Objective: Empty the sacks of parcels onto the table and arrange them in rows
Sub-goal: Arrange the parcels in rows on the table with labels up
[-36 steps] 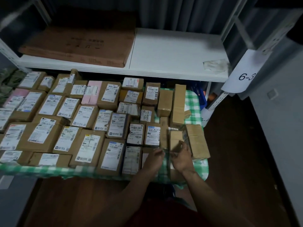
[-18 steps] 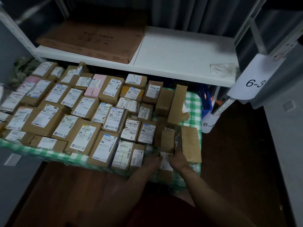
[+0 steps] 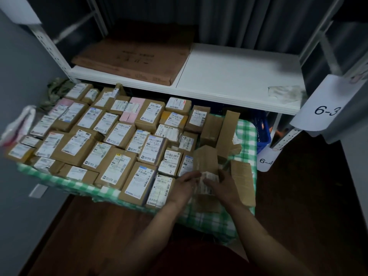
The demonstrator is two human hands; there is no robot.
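Several brown cardboard parcels with white labels [image 3: 117, 168] lie in rows on a table with a green checked cloth [image 3: 246, 134]. At the table's near right corner, my left hand [image 3: 184, 185] and my right hand [image 3: 222, 184] both grip one small labelled parcel [image 3: 207, 182] from either side, label up. Just behind it a plain brown parcel [image 3: 205, 158] stands upright. A flat brown parcel [image 3: 242, 182] lies to the right of my right hand. No sack is clearly in view.
A white shelf [image 3: 235, 76] overhangs the table's far side and carries a large flat brown carton [image 3: 133, 60]. Tags reading 6-3 [image 3: 326, 110] and 6-4 [image 3: 265, 161] hang on the right rack. A blue crate [image 3: 262, 128] sits beside the table. Dark wooden floor lies below.
The view has swung to the right and closer. My hands have turned the small parcel so that its white label faces up, and they have closed in on both its sides.
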